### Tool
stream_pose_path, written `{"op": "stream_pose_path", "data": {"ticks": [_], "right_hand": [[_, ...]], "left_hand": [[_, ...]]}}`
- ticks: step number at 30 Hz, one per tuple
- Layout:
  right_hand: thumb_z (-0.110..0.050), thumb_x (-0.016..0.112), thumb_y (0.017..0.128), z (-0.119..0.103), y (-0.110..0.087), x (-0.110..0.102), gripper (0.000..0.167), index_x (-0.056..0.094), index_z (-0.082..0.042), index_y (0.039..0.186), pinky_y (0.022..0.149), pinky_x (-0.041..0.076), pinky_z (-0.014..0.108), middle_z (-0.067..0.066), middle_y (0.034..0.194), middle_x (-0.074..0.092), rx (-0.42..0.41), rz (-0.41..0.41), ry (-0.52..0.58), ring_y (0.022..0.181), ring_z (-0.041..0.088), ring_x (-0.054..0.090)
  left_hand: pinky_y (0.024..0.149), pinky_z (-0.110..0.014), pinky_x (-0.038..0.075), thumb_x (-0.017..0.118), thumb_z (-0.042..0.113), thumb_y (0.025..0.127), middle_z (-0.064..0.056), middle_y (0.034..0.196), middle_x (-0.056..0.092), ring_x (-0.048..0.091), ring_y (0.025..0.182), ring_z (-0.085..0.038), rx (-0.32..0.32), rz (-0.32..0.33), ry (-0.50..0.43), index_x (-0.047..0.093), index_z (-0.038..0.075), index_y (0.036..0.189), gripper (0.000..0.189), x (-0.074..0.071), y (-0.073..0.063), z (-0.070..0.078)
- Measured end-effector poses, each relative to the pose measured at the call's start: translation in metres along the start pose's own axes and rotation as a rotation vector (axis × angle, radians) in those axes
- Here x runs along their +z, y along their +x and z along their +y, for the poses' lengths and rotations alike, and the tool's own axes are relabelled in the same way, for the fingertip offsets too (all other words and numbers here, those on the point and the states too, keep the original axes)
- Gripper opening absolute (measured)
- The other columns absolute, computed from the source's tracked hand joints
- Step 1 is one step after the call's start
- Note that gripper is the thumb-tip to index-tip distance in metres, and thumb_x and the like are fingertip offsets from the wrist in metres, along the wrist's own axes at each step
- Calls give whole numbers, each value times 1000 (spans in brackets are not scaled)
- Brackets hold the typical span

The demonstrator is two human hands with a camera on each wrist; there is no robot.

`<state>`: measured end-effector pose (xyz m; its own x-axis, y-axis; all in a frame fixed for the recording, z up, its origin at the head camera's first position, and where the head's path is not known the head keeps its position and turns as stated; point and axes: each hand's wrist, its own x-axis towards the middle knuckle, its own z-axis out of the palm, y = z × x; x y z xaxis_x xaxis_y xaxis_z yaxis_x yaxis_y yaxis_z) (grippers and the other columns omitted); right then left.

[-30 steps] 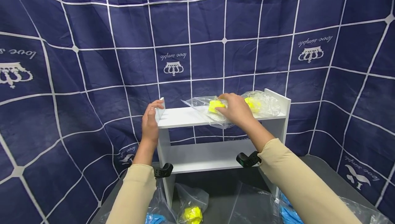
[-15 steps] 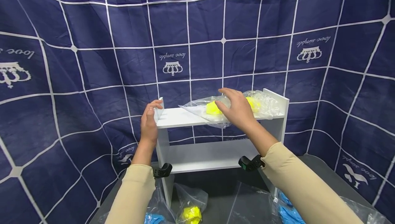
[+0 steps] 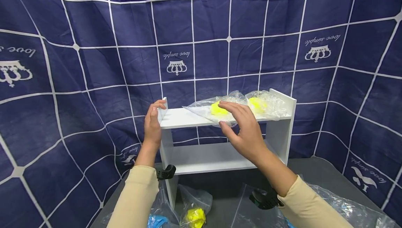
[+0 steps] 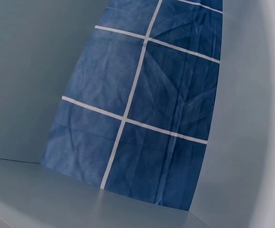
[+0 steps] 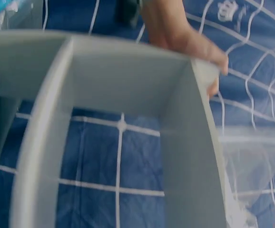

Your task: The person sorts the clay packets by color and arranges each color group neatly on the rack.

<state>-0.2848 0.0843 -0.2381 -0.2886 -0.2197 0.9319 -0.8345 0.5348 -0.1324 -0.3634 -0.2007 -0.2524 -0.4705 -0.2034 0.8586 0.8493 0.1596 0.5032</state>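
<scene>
A white two-tier shelf [image 3: 213, 156] stands upright in the head view. My left hand [image 3: 153, 125] grips the top of its left side panel, fingers bent over the edge; the right wrist view shows that left hand [image 5: 192, 45] from the side. On the top board lie two clear plastic bags with yellow contents, a left bag [image 3: 218, 108] and a right bag [image 3: 258, 104]. In front of the left bag, my right hand [image 3: 246, 130] is held with fingers extended and thumb apart, holding nothing. The left wrist view shows only the shelf's inner boards [image 4: 247, 118] and cloth behind.
Below the shelf's front lie a clear bag with yellow contents [image 3: 196, 217], a bag with blue contents [image 3: 158, 221] and more clear plastic [image 3: 348, 203] on the dark tabletop [image 3: 220, 195]. A navy grid-patterned cloth [image 3: 210, 60] hangs behind and at both sides.
My right hand has let go of the left yellow bag and drawn back toward me, down and right. That bag stays on the top board. The left hand keeps its grip.
</scene>
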Motion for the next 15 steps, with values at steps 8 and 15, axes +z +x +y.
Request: {"op": "stream_pose_path", "data": {"ticks": [8, 15], "right_hand": [[-16, 61, 91, -30, -45, 15, 26, 70, -9, 115, 99, 42, 33, 10, 123, 69, -242, 145, 124, 114, 27, 58], [-21, 62, 96, -32, -93, 45, 24, 68, -10, 116, 97, 45, 34, 9, 121, 69, -307, 38, 205, 110, 24, 60]], "left_hand": [[113, -29, 28, 32, 33, 104, -27, 132, 57, 47, 136, -28, -3, 3, 4, 51, -13, 101, 49, 0, 0, 1], [115, -30, 26, 32, 34, 104, -25, 133, 57, 46, 137, -27, -15, -6, 18, 50, -12, 102, 49, 0, 0, 3]]}}
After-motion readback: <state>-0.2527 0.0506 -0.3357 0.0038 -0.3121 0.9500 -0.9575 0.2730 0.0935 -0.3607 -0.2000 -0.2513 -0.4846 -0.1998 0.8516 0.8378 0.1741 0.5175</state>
